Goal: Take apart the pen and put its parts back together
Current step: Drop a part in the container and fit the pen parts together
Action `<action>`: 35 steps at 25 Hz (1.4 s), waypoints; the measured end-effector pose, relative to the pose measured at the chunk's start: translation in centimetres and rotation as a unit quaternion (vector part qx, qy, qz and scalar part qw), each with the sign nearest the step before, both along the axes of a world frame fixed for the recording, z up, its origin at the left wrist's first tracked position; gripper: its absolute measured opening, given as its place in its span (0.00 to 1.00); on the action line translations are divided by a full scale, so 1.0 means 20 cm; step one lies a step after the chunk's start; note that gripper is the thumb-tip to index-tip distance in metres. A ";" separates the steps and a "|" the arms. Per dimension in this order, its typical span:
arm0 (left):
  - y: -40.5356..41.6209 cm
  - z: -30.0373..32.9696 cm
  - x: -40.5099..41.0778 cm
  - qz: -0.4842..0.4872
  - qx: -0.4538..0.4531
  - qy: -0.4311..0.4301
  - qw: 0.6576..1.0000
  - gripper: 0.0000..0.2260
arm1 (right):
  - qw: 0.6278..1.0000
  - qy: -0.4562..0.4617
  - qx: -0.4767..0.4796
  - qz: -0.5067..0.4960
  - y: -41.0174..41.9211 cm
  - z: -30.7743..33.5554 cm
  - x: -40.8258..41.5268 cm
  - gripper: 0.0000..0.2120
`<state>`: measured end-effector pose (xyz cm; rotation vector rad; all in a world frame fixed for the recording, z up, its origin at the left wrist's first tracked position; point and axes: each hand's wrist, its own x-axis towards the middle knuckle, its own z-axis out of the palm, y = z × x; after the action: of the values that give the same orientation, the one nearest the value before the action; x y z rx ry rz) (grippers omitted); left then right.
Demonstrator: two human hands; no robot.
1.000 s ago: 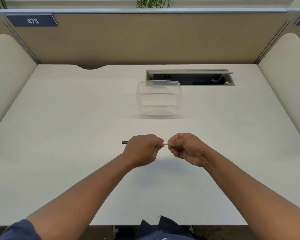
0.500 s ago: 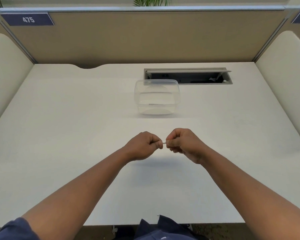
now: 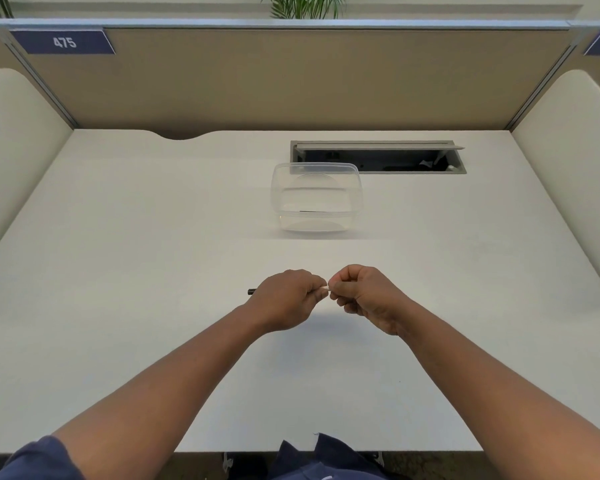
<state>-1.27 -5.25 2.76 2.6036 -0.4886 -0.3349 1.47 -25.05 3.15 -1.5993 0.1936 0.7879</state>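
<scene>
Both hands, left hand [image 3: 286, 299] and right hand [image 3: 368, 296], grip the pen [image 3: 252, 291] mid-desk [image 3: 118, 306].

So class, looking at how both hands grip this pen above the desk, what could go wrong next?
The left hand and right hand hide nearly all of the pen, so a small part could slip out unnoticed. Released over the bare desk, not the clear container, it might roll away.

Your single head view looks forward and down across the tabletop [image 3: 118, 306], close above its near edge, facing the partition [image 3: 291, 81] behind its far edge.
</scene>
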 end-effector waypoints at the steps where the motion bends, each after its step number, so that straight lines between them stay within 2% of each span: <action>1: 0.01 0.00 0.00 0.003 -0.006 0.006 1.000 0.14 | 1.000 -0.012 -0.004 -0.002 -0.01 -0.01 0.00 0.03; 5: 0.09 -0.01 0.03 0.048 -0.017 -0.011 0.999 0.12 | 0.998 -0.053 -0.023 -0.021 -0.06 -0.03 0.03 0.03; 8: 0.18 -0.05 0.03 0.096 -0.048 0.008 0.994 0.10 | 0.995 -0.076 -0.044 -0.041 -0.12 -0.05 0.06 0.03; 11: 0.23 -0.10 0.03 0.114 -0.057 0.038 0.991 0.10 | 0.993 -0.080 -0.056 -0.059 -0.15 -0.09 0.08 0.04; 17: 0.24 -0.19 0.06 0.153 -0.083 0.028 0.984 0.11 | 0.985 -0.114 -0.115 -0.052 -0.16 -0.19 0.10 0.05; 22: 0.24 -0.25 0.13 0.161 -0.073 0.040 0.984 0.09 | 0.952 -0.191 -0.239 0.000 -0.14 -0.28 0.13 0.06; 27: 0.25 -0.34 0.18 0.147 -0.037 0.034 0.988 0.10 | 0.912 -0.258 -0.314 0.058 -0.10 -0.38 0.19 0.05; 35: 0.25 -0.42 0.22 0.148 -0.040 0.015 0.988 0.11 | 0.888 -0.271 -0.358 0.101 -0.09 -0.46 0.23 0.07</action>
<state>3.11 -0.27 -5.69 2.5399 -0.0979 -0.2486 6.17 -26.81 -6.09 -2.5125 -0.1106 0.3969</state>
